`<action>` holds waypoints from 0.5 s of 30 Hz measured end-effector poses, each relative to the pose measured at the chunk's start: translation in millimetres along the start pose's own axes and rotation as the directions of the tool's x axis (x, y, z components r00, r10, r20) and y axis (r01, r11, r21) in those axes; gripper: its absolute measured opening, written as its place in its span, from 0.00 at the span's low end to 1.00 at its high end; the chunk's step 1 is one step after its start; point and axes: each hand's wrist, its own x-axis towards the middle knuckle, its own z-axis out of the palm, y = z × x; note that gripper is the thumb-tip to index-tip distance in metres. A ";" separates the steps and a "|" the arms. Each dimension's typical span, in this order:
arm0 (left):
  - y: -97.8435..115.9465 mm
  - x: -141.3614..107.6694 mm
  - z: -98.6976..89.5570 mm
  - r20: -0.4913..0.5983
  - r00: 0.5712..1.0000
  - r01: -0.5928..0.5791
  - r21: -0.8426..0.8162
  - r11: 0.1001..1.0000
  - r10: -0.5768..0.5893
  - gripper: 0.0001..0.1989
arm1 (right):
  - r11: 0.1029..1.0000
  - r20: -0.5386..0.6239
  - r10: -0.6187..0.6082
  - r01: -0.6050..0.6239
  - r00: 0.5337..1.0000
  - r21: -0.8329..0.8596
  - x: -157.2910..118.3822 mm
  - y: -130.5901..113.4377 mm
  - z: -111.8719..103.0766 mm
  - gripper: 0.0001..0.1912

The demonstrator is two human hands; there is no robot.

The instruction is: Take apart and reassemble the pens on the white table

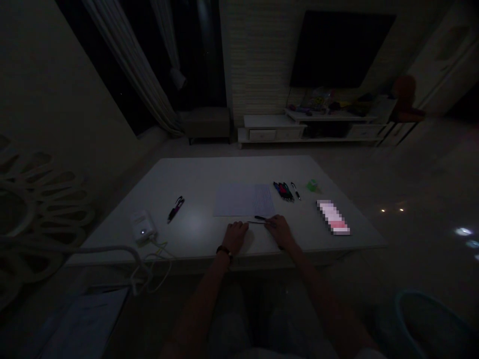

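In the dim head view, my left hand [235,236] rests on the white table [194,174] near its front edge, fingers bent, at the left end of a thin dark stick-like item [256,222]. My right hand [279,230] is closed at the other end of that item, with a dark pen [260,218] sticking out from its fingers to the left. What the left fingertips hold, if anything, is too small to make out. Just beyond both hands lies white paper [234,199], its right part [263,199] covered with lines of writing.
Several coloured pens [283,191], a single pen [295,191], a green cube [312,185] and a lit phone [333,218] lie to the right. More pens [175,209] and a white box [142,226] with cables are left. A blue rim [402,319] shows at the lower right.
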 end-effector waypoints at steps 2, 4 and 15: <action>-1.0 0.3 2.7 -0.029 1.000 0.001 -0.048 0.999 -0.002 0.13 | 1.000 -0.036 0.008 -0.008 0.999 0.001 -4.9 4.9 -4.1 0.09; -2.9 0.3 6.3 -0.060 0.998 -0.012 -0.088 0.996 0.006 0.14 | 1.000 -0.086 0.013 -0.013 0.996 0.001 -13.5 12.1 -12.3 0.09; -8.2 5.1 15.0 -0.209 0.978 -0.052 -0.161 0.986 0.017 0.16 | 0.983 -0.300 -0.051 -0.005 0.952 -0.186 -59.8 24.1 -30.8 0.12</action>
